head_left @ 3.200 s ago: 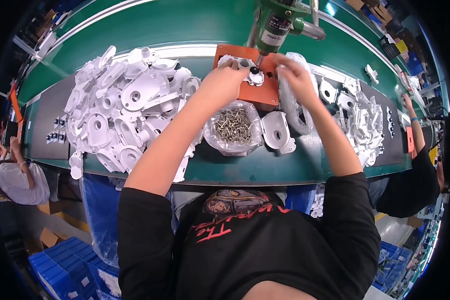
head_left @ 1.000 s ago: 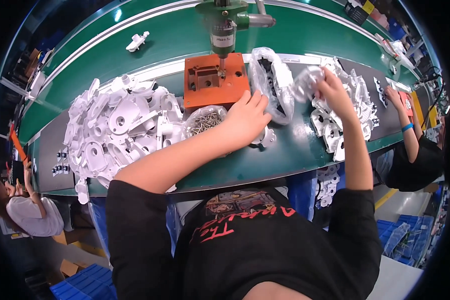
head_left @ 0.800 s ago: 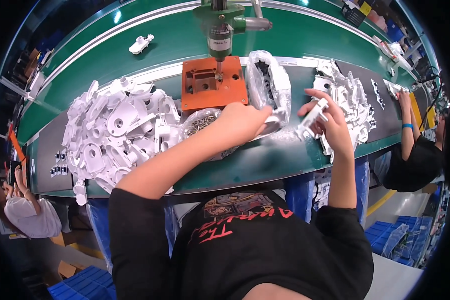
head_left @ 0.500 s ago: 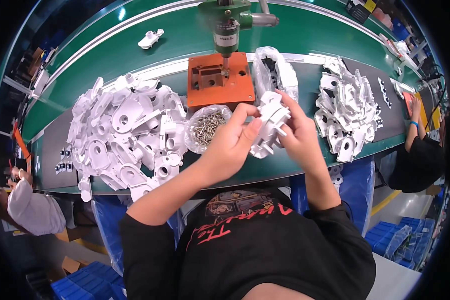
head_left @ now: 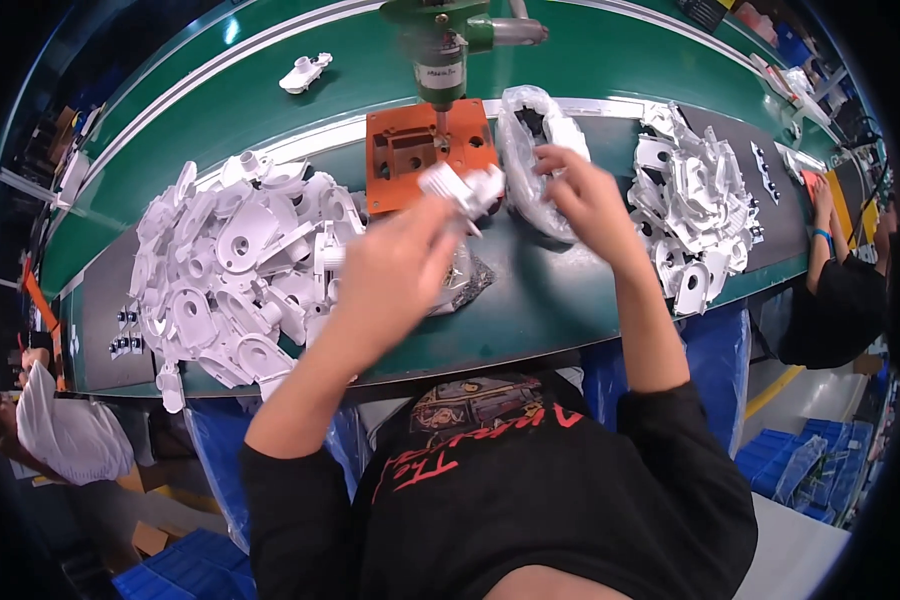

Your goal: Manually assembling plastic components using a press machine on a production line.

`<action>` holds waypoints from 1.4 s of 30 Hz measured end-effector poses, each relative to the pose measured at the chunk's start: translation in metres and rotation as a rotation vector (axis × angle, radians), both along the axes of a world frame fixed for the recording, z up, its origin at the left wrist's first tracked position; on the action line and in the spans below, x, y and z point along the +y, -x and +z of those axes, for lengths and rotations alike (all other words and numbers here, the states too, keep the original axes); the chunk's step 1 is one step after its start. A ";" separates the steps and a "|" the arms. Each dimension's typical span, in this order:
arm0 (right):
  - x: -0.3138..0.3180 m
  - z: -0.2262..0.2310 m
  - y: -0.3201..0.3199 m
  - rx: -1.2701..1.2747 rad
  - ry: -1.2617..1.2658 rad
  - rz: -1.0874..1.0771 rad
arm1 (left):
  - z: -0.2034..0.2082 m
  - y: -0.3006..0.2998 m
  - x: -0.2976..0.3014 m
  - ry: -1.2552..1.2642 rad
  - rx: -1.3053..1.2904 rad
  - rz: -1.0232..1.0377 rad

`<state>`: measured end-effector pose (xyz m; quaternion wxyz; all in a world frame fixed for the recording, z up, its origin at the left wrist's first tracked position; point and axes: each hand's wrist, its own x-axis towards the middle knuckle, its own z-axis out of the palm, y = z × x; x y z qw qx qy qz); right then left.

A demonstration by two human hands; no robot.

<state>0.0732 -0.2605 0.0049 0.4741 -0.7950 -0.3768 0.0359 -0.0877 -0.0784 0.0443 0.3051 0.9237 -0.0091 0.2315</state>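
My left hand [head_left: 395, 265] is raised over the bench and grips a white plastic part [head_left: 460, 188], held just in front of the orange fixture block [head_left: 425, 150]. A green powered screwdriver [head_left: 440, 50] hangs right above that block. My right hand [head_left: 585, 195] hovers with fingers apart beside a clear plastic bag of white parts [head_left: 535, 150], touching or nearly touching it and holding nothing I can see. A clear dish of small metal screws [head_left: 470, 280] sits under my left hand, mostly hidden.
A large heap of white plastic parts [head_left: 235, 270] lies on the left and a smaller heap [head_left: 695, 215] on the right. One white part [head_left: 305, 72] rides on the green belt [head_left: 220, 110] behind. Another person's arm [head_left: 830, 240] is at the right; someone in white [head_left: 60, 430] stands lower left.
Half a second ago both hands held the white part together near the bench's front. Now my left hand has lifted it toward the orange block and my right hand has let go and moved to the bag.
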 end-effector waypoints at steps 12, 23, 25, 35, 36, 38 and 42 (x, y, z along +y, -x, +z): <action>0.035 -0.075 -0.092 -0.377 0.636 -0.298 | -0.058 -0.088 0.060 -0.529 -0.190 0.039; 0.039 -0.028 -0.067 0.159 -0.140 -0.108 | -0.066 -0.084 0.077 -0.324 0.057 -0.110; 0.054 -0.023 -0.055 0.027 -0.163 -0.073 | -0.068 -0.084 0.077 -0.301 0.059 -0.117; 0.104 -0.049 -0.044 -0.629 -0.106 -0.025 | -0.061 -0.080 0.072 -0.187 0.118 -0.079; 0.105 -0.047 -0.043 -0.626 -0.102 -0.017 | -0.061 -0.079 0.072 -0.180 0.122 -0.073; 0.105 -0.047 -0.042 -0.712 -0.087 -0.028 | -0.062 -0.079 0.073 -0.199 0.121 -0.061; 0.105 -0.050 -0.048 -0.594 0.012 -0.047 | -0.062 -0.080 0.072 -0.190 0.115 -0.054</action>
